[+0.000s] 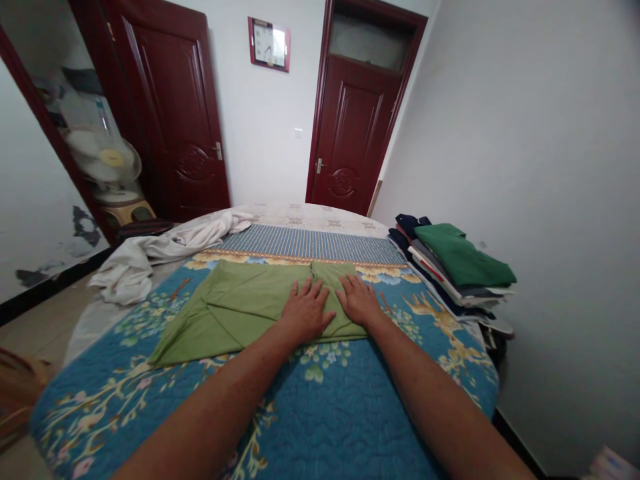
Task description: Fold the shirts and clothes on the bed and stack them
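A light green garment (250, 290), partly folded, lies flat across the blue floral bedspread. Its left end spreads out to a pointed corner, and its right end is a narrower folded section. My left hand (306, 310) rests palm down on the cloth right of its middle, fingers spread. Close beside it, my right hand (359, 301) lies flat on the folded right end, fingers stretched out. Neither hand grips the fabric. Which kind of garment it is, I cannot tell.
A stack of folded clothes, topped by a dark green garment (463, 253), sits at the right edge of the bedspread (340, 427). On the left lies a crumpled white cloth (150, 257). Beyond are two dark red doors, a wall clock (269, 45) and a fan (107, 157).
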Tool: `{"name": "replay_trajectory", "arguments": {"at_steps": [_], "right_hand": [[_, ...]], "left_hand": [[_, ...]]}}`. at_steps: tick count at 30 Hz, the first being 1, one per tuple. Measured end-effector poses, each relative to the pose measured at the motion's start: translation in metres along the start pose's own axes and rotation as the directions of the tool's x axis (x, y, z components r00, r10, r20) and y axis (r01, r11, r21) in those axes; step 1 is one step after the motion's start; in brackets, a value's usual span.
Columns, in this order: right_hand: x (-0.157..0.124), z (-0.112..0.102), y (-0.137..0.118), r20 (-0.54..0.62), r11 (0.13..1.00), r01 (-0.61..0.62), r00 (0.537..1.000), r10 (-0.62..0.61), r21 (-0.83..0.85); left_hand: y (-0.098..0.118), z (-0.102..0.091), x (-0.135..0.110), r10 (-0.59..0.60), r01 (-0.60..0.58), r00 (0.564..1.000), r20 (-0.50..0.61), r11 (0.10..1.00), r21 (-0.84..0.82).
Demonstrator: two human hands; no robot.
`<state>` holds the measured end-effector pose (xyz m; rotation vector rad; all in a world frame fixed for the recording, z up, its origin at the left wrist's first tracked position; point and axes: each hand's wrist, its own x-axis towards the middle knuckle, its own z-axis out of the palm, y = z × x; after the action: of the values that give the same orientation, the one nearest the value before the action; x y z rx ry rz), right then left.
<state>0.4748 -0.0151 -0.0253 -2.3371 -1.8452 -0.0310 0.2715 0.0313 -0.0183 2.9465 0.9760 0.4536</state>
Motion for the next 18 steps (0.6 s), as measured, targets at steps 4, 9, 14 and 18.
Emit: {"name": "replay_trajectory", "arguments": {"at_steps": [4, 9, 14, 18], "right_hand": [[0.001, -0.003, 0.0, -0.001, 1.0, -0.011, 1.0, 0.011, 0.004], [-0.003, -0.005, -0.002, 0.0, 1.0, -0.003, 1.0, 0.003, 0.018], [0.001, -0.004, 0.002, 0.035, 0.998, -0.016, 0.999, 0.014, 0.062], [0.018, -0.001, 0.014, 0.046, 0.99, -0.094, 0.995, 0.089, 0.108]], "left_hand": [[-0.002, -0.01, 0.006, 0.007, -0.007, 1.0, -0.016, 1.0, 0.002], [0.002, -0.01, 0.023, -0.001, 0.001, 1.0, -0.008, 1.0, -0.017], [0.0, 0.003, 0.024, -0.047, 0.049, 0.995, 0.089, 0.999, -0.014], [-0.001, 0.002, 0.017, -0.072, 0.071, 0.993, 0.096, 0.997, 0.011]]}}
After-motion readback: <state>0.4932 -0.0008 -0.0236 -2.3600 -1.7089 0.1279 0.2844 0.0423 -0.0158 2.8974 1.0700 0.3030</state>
